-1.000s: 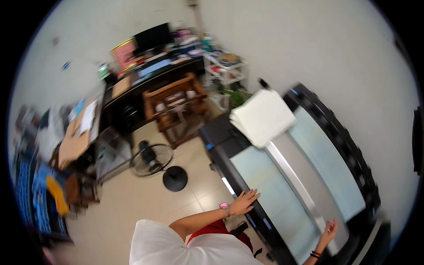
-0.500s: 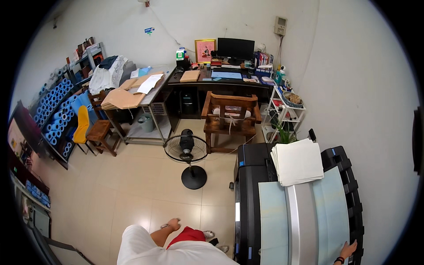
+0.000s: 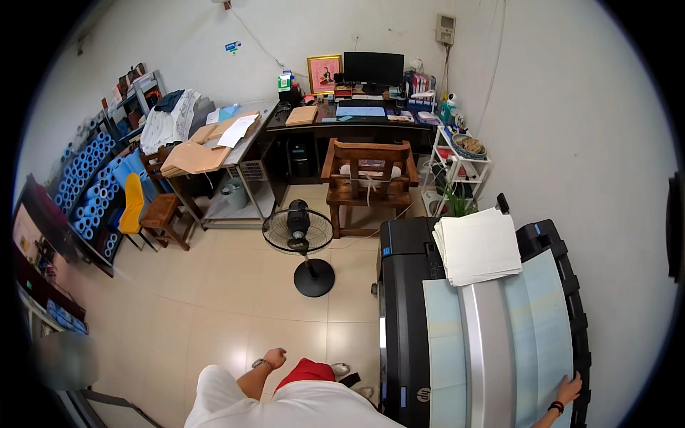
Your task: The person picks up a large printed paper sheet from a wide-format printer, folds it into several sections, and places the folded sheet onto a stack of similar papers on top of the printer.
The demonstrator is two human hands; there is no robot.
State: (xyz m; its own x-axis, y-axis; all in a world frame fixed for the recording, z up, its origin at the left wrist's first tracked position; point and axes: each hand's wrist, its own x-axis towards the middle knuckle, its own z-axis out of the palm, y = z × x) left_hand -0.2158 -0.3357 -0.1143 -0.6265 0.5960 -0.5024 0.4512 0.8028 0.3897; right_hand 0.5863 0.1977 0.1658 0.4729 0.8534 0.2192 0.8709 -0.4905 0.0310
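Observation:
A pale blue sheet [image 3: 531,314] lies lengthwise over a large black wide-format printer [image 3: 407,321], with a silver strip [image 3: 487,342] between its two visible parts. My right hand [image 3: 569,390], with a dark band at the wrist, rests at the sheet's right edge. Its fingers are stretched out, and I see no grip around the sheet. In front of my body, my left hand [image 3: 274,357] hangs over the floor, fingers loosely bent and nothing visible in them. A bracelet circles that wrist. Nearer the printer's far end, a stack of white sheets [image 3: 478,246] lies on top.
A black standing fan [image 3: 298,232] is on the tiled floor ahead. Beyond are a wooden armchair [image 3: 369,178] and a dark desk with a monitor [image 3: 373,70]. Cardboard pieces [image 3: 196,158] lie on a side table. Blue-wrapped rolls [image 3: 89,160] fill a left rack.
The view has shifted, so the printer and furniture sit higher in the picture. My right hand stays by the sheet's right edge. My left hand hangs much as before.

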